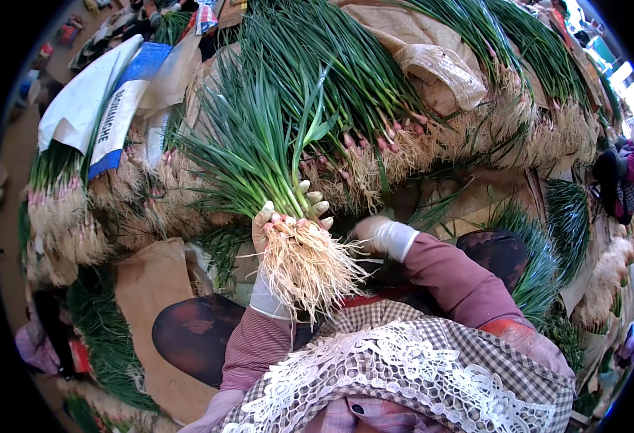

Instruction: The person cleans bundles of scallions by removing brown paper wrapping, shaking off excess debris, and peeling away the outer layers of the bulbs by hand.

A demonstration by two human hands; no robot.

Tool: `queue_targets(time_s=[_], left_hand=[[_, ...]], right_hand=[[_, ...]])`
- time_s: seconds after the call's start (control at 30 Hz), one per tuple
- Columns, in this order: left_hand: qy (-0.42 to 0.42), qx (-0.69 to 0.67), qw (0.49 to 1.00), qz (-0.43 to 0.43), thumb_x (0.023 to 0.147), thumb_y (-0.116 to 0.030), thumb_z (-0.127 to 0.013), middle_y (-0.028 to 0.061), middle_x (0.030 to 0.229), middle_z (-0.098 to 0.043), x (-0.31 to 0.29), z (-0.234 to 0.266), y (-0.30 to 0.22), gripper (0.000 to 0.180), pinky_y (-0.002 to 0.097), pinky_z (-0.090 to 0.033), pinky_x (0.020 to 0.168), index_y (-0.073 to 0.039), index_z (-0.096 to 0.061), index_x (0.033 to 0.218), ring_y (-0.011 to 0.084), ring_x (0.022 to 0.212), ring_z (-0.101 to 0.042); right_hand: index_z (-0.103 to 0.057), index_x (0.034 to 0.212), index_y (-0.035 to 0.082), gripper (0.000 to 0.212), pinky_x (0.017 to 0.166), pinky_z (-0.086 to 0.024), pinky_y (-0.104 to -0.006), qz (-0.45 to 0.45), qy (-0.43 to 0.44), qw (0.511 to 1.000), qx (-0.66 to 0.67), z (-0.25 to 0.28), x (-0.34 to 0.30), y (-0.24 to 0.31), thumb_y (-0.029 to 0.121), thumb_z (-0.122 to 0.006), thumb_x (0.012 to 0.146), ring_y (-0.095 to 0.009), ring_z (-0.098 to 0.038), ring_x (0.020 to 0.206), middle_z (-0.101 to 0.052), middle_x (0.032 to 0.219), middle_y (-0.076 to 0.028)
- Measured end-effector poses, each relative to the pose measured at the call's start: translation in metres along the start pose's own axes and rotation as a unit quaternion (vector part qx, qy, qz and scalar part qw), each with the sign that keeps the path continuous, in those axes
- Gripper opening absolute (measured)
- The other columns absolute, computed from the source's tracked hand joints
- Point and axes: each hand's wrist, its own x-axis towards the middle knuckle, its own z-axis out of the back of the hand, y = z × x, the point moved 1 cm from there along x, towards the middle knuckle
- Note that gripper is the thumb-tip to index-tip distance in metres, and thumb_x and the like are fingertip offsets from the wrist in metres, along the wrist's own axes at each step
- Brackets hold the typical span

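Observation:
My left hand [265, 216] is closed around a bunch of spring onions [295, 191], its pale-covered fingertips showing across the stems. Long green leaves fan out away from me, and the pinkish bulbs and a thick tangle of pale roots [310, 263] hang toward my lap. To the right of the bunch, apart from it, is my right hand [376, 229]. Motion smears its fingers, so I cannot make out whether it holds anything. White cuffs cover both wrists. Just beyond the held bunch lies a large pile of spring onions [360, 79], roots facing me.
Brown sacking [162, 325] lies by my left knee. Loose green leaves [537, 267] are heaped at my right. White and blue sacks [115, 115] cover more onions at the far left. Another person [627, 173] sits at the right edge.

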Motion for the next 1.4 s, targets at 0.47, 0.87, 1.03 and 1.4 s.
queue_targets(time_s=[0.47,0.87,1.03,1.4], left_hand=[[0.050,-0.022,0.998,0.026,0.078,-0.033,-0.044,0.0081,0.073,-0.049,-0.014,-0.006,0.016,0.041,0.0369,-0.041,0.070,0.001,-0.050,0.102,0.0196,0.068,-0.048],[0.084,-0.035,0.996,0.008,0.077,-0.033,-0.044,0.0065,0.068,-0.051,-0.027,-0.034,0.011,0.037,0.0378,-0.040,0.071,-0.001,-0.052,0.094,0.0197,0.067,-0.049],[0.083,0.040,0.994,-0.054,0.079,-0.037,-0.042,0.0114,0.087,-0.058,-0.024,-0.048,0.005,0.044,0.0494,-0.039,0.083,0.000,-0.049,0.103,0.0302,0.094,-0.051],[0.244,-0.116,0.961,0.063,0.080,-0.017,-0.051,0.0089,0.081,-0.058,0.015,-0.012,0.051,0.020,0.0185,-0.049,0.060,0.000,-0.052,0.092,0.0104,0.072,-0.057]], right_hand=[[-0.052,0.075,0.008,0.010,0.039,-0.032,-0.0192,0.274,-0.463,0.607,0.585,0.137,0.073,-0.013,0.016,-0.050,0.080,-0.007,-0.039,0.044,-0.046,0.055,0.003],[-0.059,0.089,0.003,0.035,0.074,-0.045,-0.0321,-0.040,-0.341,0.884,-0.317,0.145,0.041,-0.040,0.031,-0.057,0.070,-0.024,-0.056,0.086,-0.059,0.092,-0.012],[-0.057,0.093,0.004,0.029,0.081,-0.040,-0.0335,0.018,-0.049,0.998,-0.036,0.075,-0.041,-0.009,0.026,-0.058,0.073,-0.024,-0.054,0.089,-0.057,0.096,-0.013],[-0.029,0.125,0.005,0.081,0.100,-0.012,-0.0425,0.166,-0.509,0.841,-0.075,0.068,-0.158,0.079,0.037,-0.064,0.059,-0.033,-0.018,0.122,-0.026,0.129,-0.017]])
